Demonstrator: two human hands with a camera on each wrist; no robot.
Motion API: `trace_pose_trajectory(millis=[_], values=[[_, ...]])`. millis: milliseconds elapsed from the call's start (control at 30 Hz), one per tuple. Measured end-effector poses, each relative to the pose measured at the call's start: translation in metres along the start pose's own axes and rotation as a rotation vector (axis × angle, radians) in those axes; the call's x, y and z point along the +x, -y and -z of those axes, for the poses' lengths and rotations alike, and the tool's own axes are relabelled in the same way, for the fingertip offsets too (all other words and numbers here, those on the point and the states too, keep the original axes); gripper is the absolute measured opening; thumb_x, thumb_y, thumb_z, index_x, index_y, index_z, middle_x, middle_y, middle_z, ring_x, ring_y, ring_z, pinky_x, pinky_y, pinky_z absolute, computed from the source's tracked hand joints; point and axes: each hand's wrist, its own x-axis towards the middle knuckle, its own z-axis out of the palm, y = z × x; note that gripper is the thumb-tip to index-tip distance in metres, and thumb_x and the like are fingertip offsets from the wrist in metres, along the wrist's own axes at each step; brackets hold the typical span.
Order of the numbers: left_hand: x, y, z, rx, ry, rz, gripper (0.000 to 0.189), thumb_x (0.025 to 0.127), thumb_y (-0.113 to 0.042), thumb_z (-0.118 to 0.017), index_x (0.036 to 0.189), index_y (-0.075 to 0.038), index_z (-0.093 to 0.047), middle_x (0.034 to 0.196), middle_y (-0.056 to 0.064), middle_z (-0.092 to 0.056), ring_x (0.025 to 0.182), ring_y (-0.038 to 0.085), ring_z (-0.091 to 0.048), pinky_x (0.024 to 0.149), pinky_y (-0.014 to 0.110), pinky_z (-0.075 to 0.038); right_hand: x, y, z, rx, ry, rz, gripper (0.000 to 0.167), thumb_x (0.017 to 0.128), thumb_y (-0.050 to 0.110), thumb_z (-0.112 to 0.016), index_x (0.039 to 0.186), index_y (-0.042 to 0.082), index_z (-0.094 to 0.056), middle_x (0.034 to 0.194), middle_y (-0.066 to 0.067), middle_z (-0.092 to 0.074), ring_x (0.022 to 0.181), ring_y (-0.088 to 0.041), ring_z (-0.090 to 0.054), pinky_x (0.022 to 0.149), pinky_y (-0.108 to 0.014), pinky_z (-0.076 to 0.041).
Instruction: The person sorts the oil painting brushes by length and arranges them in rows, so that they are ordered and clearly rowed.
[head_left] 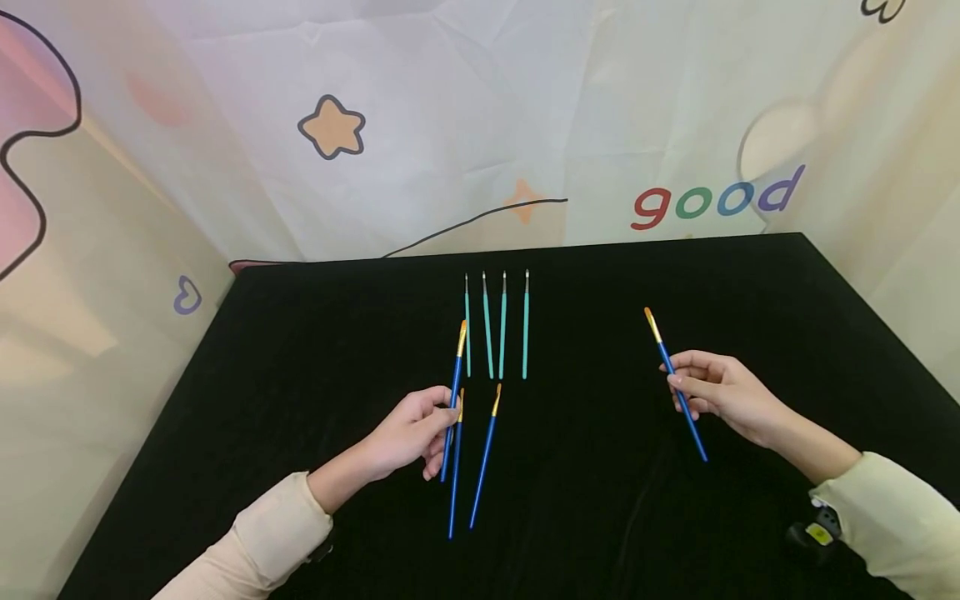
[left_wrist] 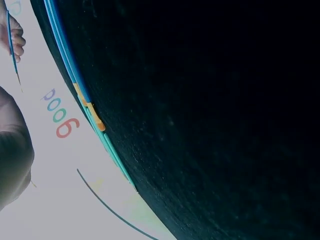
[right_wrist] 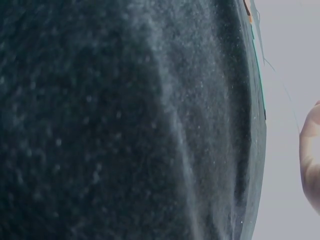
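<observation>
In the head view my left hand point(head_left: 416, 429) pinches a blue paintbrush point(head_left: 456, 367) between thumb and fingers, its orange bristles pointing up and away. Two more blue paintbrushes lie on the black cloth by that hand: one point(head_left: 454, 487) partly behind the held brush, the other point(head_left: 485, 462) just to the right. Off to the right, my right hand point(head_left: 723, 387) holds another blue paintbrush point(head_left: 692, 425) near its middle, bristle end tilted up and left. Both hands appear at the edges of the wrist views, the left hand point(left_wrist: 12, 150) large and the right hand point(right_wrist: 311, 155) cut off.
Several thin teal brushes point(head_left: 526, 333) lie side by side beyond the left hand, tips toward the back. The black-covered table point(head_left: 337, 333) ends at a pale printed curtain point(head_left: 450, 100) with a star and the word "good".
</observation>
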Motion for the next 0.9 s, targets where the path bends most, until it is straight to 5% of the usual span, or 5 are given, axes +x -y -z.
trace_pose_trajectory(millis=[400,667,900], values=[[0.007,0.000,-0.011,-0.027,0.022,0.035,0.032,0.099,-0.016,-0.038,0.095,0.016,-0.041,0.064,0.007,-0.055,0.053,0.017,-0.061,0.051,0.031,-0.055,0.006,0.003,-0.010,-0.002,0.009,0.002,0.014,0.095,0.008,-0.046,0.105,0.006,-0.056,0.083,-0.007,-0.059,0.070,-0.013,-0.058,0.055,-0.023,-0.050],[0.010,0.000,-0.017,-0.121,0.075,0.132,0.032,0.094,-0.012,-0.050,0.102,0.019,-0.046,0.072,0.014,-0.061,0.053,0.013,-0.061,0.050,0.024,-0.053,0.009,0.006,-0.015,0.020,0.025,-0.017,0.014,0.095,0.008,-0.047,0.102,0.011,-0.058,0.083,-0.007,-0.060,0.070,-0.013,-0.058,0.056,-0.023,-0.050],[0.015,0.003,-0.027,-0.112,0.056,0.213,0.027,0.091,-0.009,-0.055,0.095,0.018,-0.052,0.073,0.019,-0.064,0.052,0.013,-0.061,0.048,0.023,-0.052,0.011,0.005,-0.019,0.028,0.035,-0.014,0.013,0.094,0.007,-0.047,0.102,0.010,-0.057,0.082,-0.007,-0.060,0.069,-0.013,-0.059,0.056,-0.023,-0.050]])
